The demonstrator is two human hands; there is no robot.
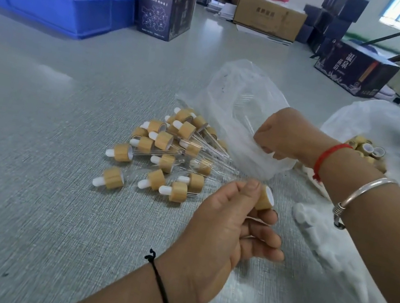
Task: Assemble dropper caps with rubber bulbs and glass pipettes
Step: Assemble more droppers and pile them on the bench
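Note:
My left hand (232,221) holds a bamboo dropper cap (265,199) between thumb and fingers, its white inside facing right. My right hand (282,133) reaches into a clear plastic bag (229,97) with glass pipettes; its fingers are curled at the bag's mouth and hidden by the film, so what they hold is unclear. A pile of assembled droppers (167,151), bamboo caps with white rubber bulbs and glass pipettes, lies on the grey table to the left of the hands.
A second plastic bag (384,130) at the right holds loose bamboo caps (367,151). White rubber bulbs (324,242) lie under film by my right forearm. A blue crate (58,9), dark boxes (164,11) and a brown carton (268,16) stand at the back.

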